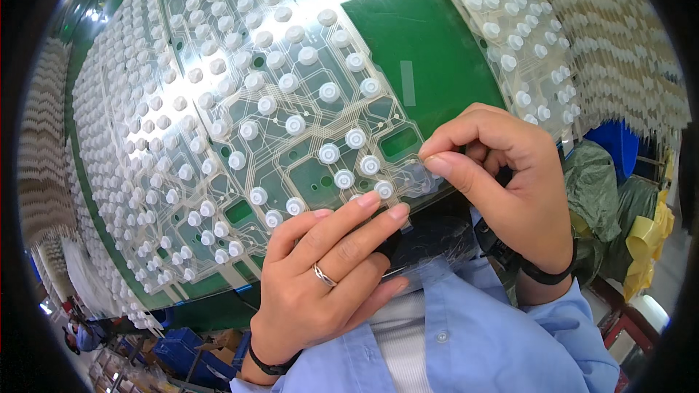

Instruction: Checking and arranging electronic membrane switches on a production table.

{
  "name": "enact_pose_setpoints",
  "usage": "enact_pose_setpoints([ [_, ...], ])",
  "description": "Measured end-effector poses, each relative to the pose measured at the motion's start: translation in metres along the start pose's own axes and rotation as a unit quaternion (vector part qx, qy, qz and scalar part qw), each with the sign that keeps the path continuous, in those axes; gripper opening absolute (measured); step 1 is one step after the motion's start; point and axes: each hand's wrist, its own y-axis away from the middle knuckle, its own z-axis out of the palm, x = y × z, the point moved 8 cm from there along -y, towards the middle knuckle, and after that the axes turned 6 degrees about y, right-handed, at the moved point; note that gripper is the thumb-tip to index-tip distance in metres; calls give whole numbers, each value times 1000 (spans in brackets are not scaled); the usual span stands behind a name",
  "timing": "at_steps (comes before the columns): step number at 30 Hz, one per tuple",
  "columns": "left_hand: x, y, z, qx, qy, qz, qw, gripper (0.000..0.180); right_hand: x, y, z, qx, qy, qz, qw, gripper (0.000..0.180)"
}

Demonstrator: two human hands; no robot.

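A clear keyboard membrane sheet (280,135), printed with pale circuit lines and dotted with white rubber domes, lies on a green work surface (429,36). My left hand (328,269) rests on its near edge, fingers stretched out and fingertips beside a dome (383,188); it holds nothing. To the right, my right hand (502,167) is closed, thumb and index finger pinched at the sheet's near right corner. What sits between those fingertips is too small to make out. A glossy clear patch (421,177) of film shows just below the pinch.
More domed sheets lie to the left and another domed sheet (518,36) at the right. Stacked white layered sheets (619,36) stand at the far right. A strip of clear tape (408,83) sticks to the green surface. Blue bins (182,353) stand below left; green bags (593,189) are at right.
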Motion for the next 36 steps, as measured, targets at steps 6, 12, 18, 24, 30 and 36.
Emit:
enact_pose_setpoints([
  [6,0,0,0,0,5,0,1000,24,3,0,0,1,-30,10,1000,5],
  [12,0,0,0,-3,1,-2,1000,23,-3,-1,1,14,39,-14,999,6],
  [18,-1,0,0,-3,2,-3,1000,23,-4,-1,0,24,60,-21,998,6],
  [24,2,-2,3,-22,-31,-10,999,23,-5,0,1,24,71,-38,996,9],
  [30,1,0,5,-23,-35,-12,999,23,-7,3,1,2,74,-58,996,18],
  [36,2,-2,5,-19,-29,-13,999,23,-19,10,-1,62,191,-103,974,38],
])
